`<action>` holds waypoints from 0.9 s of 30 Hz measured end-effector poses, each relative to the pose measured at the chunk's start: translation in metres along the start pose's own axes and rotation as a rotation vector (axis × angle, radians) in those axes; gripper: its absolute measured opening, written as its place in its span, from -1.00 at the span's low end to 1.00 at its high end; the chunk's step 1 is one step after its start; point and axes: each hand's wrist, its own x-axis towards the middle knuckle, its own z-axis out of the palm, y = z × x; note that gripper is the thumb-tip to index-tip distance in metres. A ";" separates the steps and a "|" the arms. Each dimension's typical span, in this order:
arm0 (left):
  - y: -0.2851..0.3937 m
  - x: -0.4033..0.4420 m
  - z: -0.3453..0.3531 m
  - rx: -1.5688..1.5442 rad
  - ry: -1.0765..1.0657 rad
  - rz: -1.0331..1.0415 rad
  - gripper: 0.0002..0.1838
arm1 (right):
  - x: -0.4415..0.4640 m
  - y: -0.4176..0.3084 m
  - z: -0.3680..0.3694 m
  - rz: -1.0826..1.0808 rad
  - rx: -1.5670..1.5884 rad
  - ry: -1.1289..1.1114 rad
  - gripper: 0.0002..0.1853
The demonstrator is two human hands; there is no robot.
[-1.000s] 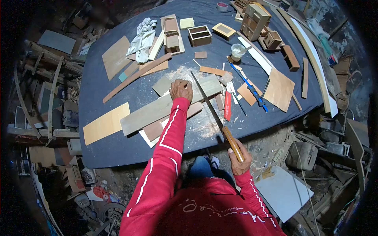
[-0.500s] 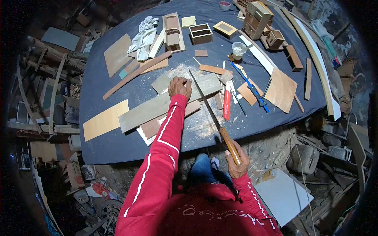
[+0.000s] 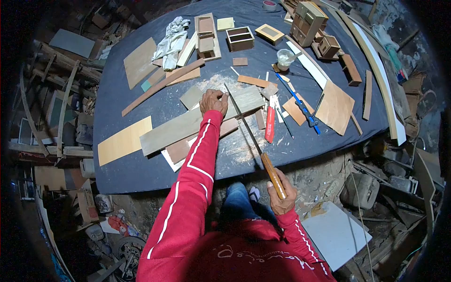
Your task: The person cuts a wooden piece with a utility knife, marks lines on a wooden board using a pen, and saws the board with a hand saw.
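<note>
A long grey wooden board (image 3: 178,130) lies at a slant on the dark cloth, over some thinner pieces of wood. My left hand (image 3: 213,102) rests on its upper edge with the fingers curled and pressed onto the wood. A handsaw (image 3: 251,136) crosses the board near its right end, its blade tip beyond the far edge. My right hand (image 3: 283,193) is wrapped round the saw's wooden handle, below the table's front edge. Sawdust lies around the board. Just right of the blade is a red-handled tool (image 3: 270,124).
On the cloth-covered table (image 3: 127,176) are a blue clamp-like tool (image 3: 304,111), a cup of white paste (image 3: 284,61), a white rag (image 3: 173,42), small wooden boxes (image 3: 240,39) and a wooden cabinet model (image 3: 307,23). A grey panel (image 3: 333,232) lies below at the right.
The camera view has shifted slightly. The saw and my right hand have moved a little down and left against the board; my left hand stays on the board.
</note>
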 end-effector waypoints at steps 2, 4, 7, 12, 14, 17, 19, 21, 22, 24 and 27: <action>0.001 0.000 -0.001 0.033 -0.002 -0.012 -0.70 | -0.001 -0.002 0.000 -0.019 -0.015 0.003 -0.56; 0.000 0.000 -0.002 0.027 0.004 -0.004 -0.70 | -0.001 0.000 0.003 -0.035 -0.029 0.006 -0.56; 0.000 0.000 0.000 0.024 0.008 0.008 -0.70 | 0.003 0.006 0.007 -0.169 -0.056 0.042 -0.56; 0.002 -0.002 -0.003 0.021 0.018 0.017 -0.71 | 0.001 -0.005 0.003 -0.111 -0.072 -0.010 -0.57; 0.004 -0.003 -0.005 0.026 0.016 0.011 -0.72 | 0.003 -0.003 0.005 -0.108 -0.070 -0.005 -0.58; 0.002 -0.003 -0.004 0.014 0.018 0.015 -0.72 | 0.014 0.000 0.011 -0.141 -0.096 0.016 -0.58; 0.004 -0.002 -0.004 0.023 0.024 0.011 -0.72 | 0.016 -0.001 0.013 -0.178 -0.120 0.026 -0.58; 0.003 -0.002 -0.003 0.028 0.024 0.003 -0.72 | 0.011 -0.005 0.009 -0.176 -0.085 0.021 -0.59; 0.003 -0.001 -0.002 0.025 0.025 0.012 -0.72 | 0.011 -0.008 0.007 -0.178 -0.087 0.018 -0.59; 0.001 -0.002 -0.002 0.022 0.022 0.021 -0.73 | 0.009 -0.013 0.006 -0.082 -0.097 -0.007 -0.60; 0.002 -0.002 -0.003 0.019 0.013 0.015 -0.73 | 0.024 -0.014 0.015 -0.107 -0.104 -0.010 -0.60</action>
